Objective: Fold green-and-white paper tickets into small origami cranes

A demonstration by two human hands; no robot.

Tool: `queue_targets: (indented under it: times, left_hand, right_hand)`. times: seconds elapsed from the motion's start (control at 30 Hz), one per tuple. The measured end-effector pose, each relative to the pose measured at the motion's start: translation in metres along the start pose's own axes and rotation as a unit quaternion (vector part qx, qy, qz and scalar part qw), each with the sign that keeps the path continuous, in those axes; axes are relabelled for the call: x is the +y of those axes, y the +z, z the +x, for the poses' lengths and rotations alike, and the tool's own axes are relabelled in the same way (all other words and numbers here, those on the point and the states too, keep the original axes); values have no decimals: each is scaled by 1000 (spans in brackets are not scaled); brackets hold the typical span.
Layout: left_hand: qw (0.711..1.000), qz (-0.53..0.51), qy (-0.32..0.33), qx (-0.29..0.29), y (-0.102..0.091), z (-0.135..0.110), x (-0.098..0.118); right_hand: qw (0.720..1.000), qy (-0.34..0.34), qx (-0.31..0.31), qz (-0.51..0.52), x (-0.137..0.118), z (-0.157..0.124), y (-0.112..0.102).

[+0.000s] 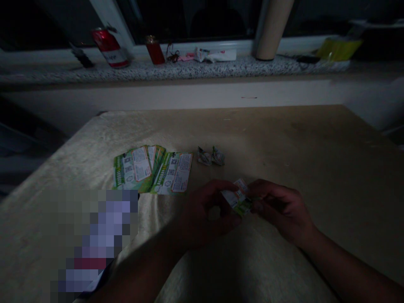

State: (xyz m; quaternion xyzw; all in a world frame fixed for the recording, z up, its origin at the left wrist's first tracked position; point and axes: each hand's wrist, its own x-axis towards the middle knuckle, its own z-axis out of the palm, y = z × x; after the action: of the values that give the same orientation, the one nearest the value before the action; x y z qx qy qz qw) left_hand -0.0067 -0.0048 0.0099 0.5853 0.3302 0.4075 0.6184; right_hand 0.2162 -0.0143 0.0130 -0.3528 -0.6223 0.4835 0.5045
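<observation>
Between both hands is a small folded paper card [239, 198], green and white with print like the leaflets on the table. My left hand [210, 212] grips its left side, thumb below and fingers above. At its right edge my right hand [277, 206] pinches it between thumb and fingers. Beyond the hands lie two small crumpled or folded printed pieces [211, 156], side by side. Left of them rests a flat green leaflet [173, 173], beside a fanned stack of similar leaflets [132, 166]. Dim light hides the fine folds.
A pixelated, unreadable object [104, 240] is at the table's left front. The cloth-covered table [268, 130] meets a wall below a stone sill [189, 71]. On the sill stand a red can [110, 48], a red bottle [155, 50], a cardboard tube [274, 29] and a yellow item [339, 48].
</observation>
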Motion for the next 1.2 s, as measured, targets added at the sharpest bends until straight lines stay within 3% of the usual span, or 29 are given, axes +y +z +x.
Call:
queue_targets:
  times: [0.33,0.6,0.83,1.0,1.2]
  left_hand:
    - [1000,6,0,-7,6,-1,0]
    - [1000,16,1,-2,9,-1,-2]
    - [1000,0,-16,6,12,-1,-4]
    - [997,-69,-23,-4,11,-1,-11]
    - [999,-19,-26,33,15,2,-6]
  right_hand:
    - [1000,-23,-6,-7,-1,2,1]
    - [998,-32,23,-47,-2,2,4]
    - [999,21,38,10,-2,1,8]
    - [999,15,32,21,-1,1,8]
    - [999,22,38,26,-1,1,9]
